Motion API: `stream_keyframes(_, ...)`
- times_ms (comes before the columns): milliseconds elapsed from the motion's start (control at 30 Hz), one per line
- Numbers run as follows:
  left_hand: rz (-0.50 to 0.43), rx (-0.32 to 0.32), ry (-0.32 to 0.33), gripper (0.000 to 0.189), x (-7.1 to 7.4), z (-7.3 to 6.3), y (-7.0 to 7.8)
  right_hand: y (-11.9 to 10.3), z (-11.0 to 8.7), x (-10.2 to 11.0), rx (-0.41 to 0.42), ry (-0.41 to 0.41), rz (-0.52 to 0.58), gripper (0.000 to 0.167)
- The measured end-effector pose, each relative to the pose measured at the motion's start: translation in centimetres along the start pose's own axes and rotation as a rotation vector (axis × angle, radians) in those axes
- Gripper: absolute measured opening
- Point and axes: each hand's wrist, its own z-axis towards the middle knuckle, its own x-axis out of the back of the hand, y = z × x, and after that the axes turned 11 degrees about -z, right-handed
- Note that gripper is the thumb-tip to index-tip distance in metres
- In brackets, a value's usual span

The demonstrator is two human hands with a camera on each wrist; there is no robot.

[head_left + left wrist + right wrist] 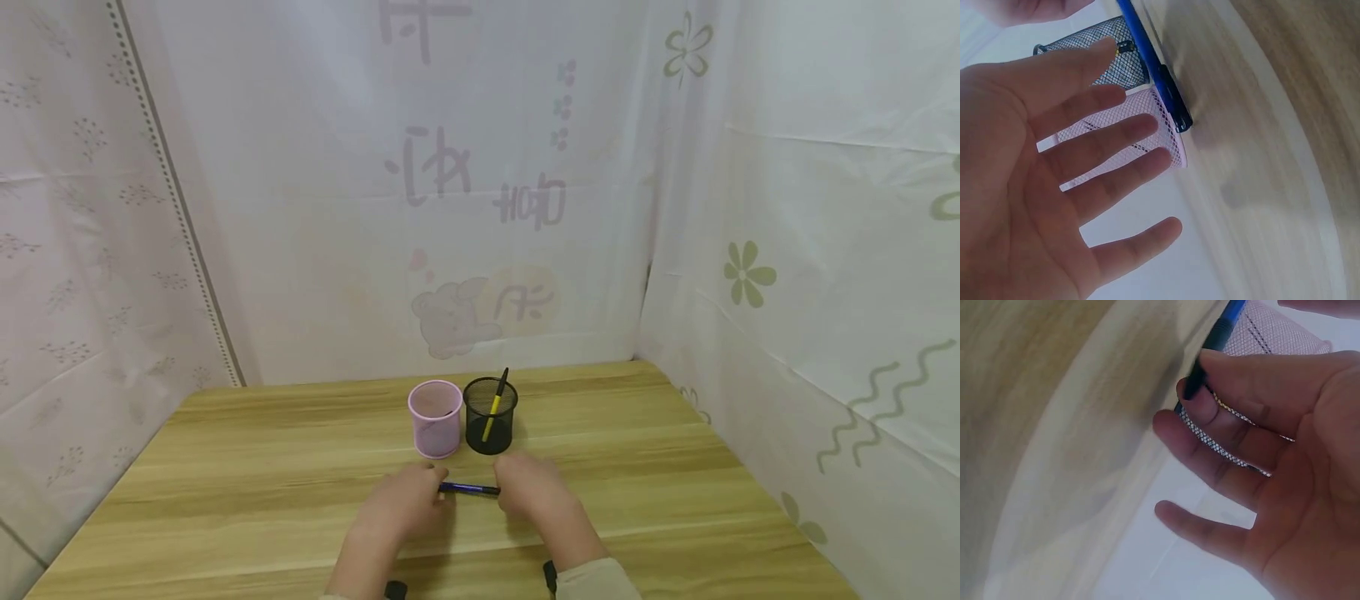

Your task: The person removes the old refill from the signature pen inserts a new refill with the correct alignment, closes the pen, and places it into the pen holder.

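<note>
- The blue pen (471, 489) is sitting before two mesh cups (437, 438).
- Your right hand (532, 485) is pinching its dark end; your left hand (409, 498) is hovering, fingers spread.
- You're apparently grasping, next needing a steady lift.

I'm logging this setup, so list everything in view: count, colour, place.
Blue pen: 1, blue with black ends, between the hands
Pink mesh cup: 1, pink, left of the black one
Black mesh cup: 1, black, beside it
Yellow pen: 1, yellow and black, leaning in the black cup
Table: 1, wood-toned, under everything
Cloth: pieces uncertain, whitish, printed, behind and both sides
Left hand: 1, bare, at the pen's left end
Right hand: 1, bare, pinching its right end
</note>
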Motion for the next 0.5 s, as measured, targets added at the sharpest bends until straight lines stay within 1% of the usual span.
stream_keyframes(133,0.034,-0.001,0.036,0.019,0.0,0.0,-0.1,0.2,0.0,0.6,0.028,0.017,0.046,0.022)
stream_keyframes(267,0.038,0.047,0.067,0.024,0.1,0.0,-0.3,0.3,-0.4,1.7,0.054,0.046,0.141,0.023)
stream_keyframes(333,0.029,0.071,0.084,0.029,0.1,0.0,-0.5,0.4,-0.7,2.5,0.063,0.054,0.214,0.021)
stream_keyframes(400,-0.023,0.089,0.080,0.030,0.2,-0.1,-0.9,0.5,-0.9,3.0,0.063,0.065,0.287,0.020)
stream_keyframes(500,-0.155,0.066,0.080,0.018,0.5,-0.2,-1.7,0.7,-1.0,3.6,0.054,0.084,0.376,0.019)
